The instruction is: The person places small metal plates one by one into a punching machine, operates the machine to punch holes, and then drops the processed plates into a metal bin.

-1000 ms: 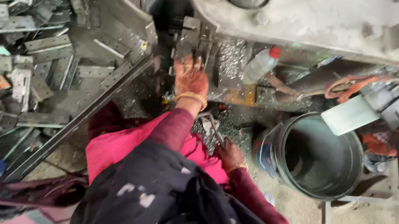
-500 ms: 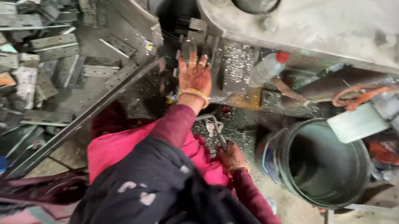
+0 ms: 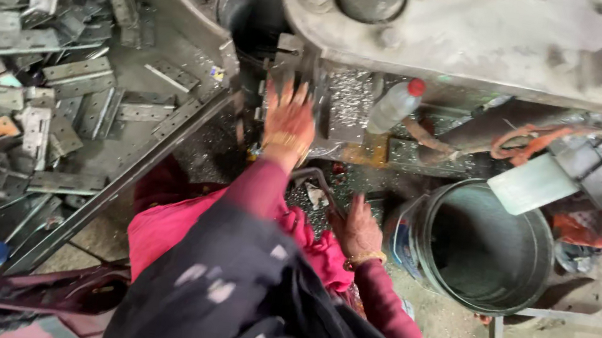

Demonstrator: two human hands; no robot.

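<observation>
Feeding the press: in the head view the left hand (image 3: 290, 119) lies flat, fingers spread, on a metal piece at the die block (image 3: 305, 77). Right hand (image 3: 360, 229) rests curled over scrap pieces (image 3: 313, 192); grip cannot be told. Withdrawal likely needed next. Room tight: bucket (image 3: 480, 247) right, angle bar (image 3: 138, 171) left.

Single head-worn view, steeply downward, close above the hands and press bed (image 3: 354, 122).

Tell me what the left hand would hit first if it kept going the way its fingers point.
Probably the grey metal block of the press, right ahead of the left hand fingertips; depth is unclear, so they may already touch it.
</observation>
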